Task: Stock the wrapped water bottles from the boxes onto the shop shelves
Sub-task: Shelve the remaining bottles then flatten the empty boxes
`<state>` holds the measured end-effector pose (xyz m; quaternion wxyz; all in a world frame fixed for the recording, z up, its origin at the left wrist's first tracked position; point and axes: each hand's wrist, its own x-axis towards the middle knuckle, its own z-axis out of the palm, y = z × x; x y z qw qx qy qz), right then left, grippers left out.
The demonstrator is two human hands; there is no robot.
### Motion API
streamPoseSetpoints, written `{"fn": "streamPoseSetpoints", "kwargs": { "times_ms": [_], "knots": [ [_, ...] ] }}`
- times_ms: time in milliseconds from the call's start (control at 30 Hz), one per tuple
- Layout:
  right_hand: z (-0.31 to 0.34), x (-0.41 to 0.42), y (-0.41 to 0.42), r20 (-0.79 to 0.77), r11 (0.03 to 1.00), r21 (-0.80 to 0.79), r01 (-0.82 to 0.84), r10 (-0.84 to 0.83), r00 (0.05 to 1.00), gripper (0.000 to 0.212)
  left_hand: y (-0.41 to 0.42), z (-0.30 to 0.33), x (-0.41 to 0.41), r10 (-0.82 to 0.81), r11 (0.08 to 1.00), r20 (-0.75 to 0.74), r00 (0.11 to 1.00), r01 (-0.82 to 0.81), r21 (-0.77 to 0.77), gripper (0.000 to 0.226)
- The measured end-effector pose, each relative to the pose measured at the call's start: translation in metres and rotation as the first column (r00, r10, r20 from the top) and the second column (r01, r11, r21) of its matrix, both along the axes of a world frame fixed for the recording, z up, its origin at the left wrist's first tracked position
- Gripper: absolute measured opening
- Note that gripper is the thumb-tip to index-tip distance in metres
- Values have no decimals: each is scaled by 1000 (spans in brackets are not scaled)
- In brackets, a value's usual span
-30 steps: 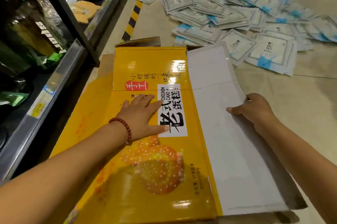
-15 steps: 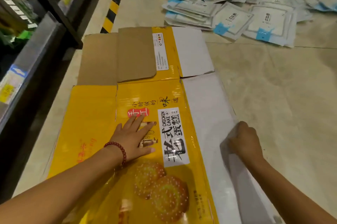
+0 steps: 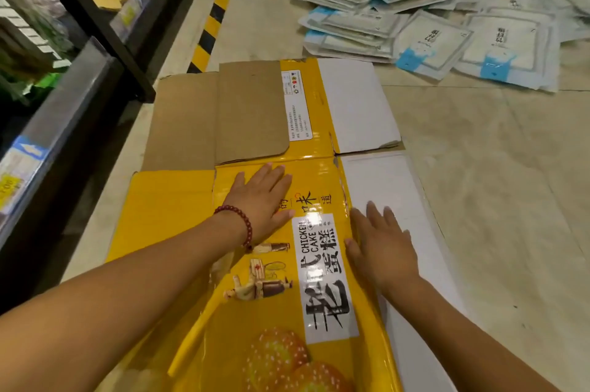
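A flattened yellow cardboard box (image 3: 166,216) printed "CHICKEN CAKE" lies on the floor in front of me, with brown flaps at its far end and a white panel along its right side. My left hand (image 3: 260,200), with a red bead bracelet at the wrist, presses flat on the yellow panel. Beside it, my right hand (image 3: 380,244) lies flat with straight fingers across the fold between the yellow and white panels. No wrapped water bottles are in view.
Dark metal shop shelves (image 3: 79,81) with price tags run along the left. Several white-and-blue flat packets (image 3: 431,18) are heaped on the floor at the back right. A yellow-black hazard stripe (image 3: 212,21) runs beside the shelves. Beige floor (image 3: 495,184) lies to the right.
My right hand let go of the white panel's edge and now lies flat near the fold. My left hand slid further up the yellow panel. The box lies flatter.
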<state>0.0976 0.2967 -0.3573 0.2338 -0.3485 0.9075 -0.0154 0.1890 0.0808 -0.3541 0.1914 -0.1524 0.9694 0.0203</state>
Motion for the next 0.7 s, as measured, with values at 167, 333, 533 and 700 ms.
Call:
{"fn": "streamPoseSetpoints", "kwargs": {
  "times_ms": [167, 333, 533, 700],
  "knots": [
    [-13, 7, -5, -68, 997, 71, 30, -25, 997, 57, -11, -20, -24, -1, 1000, 26, 1000, 0, 27, 68],
    [-20, 7, -8, -117, 995, 94, 37, -26, 993, 61, -26, -29, -28, 40, 998, -99, 994, -44, -39, 63],
    [-20, 11, -6, -116, 990, 134, 34, -18, 993, 61, -39, -10, -16, 291, 945, -273, 917, -320, -65, 64],
    [-19, 10, -5, -123, 994, 104, 24, -11, 992, 59, -72, -18, 23, 480, 870, -62, 875, -484, -90, 67]
  ]
}}
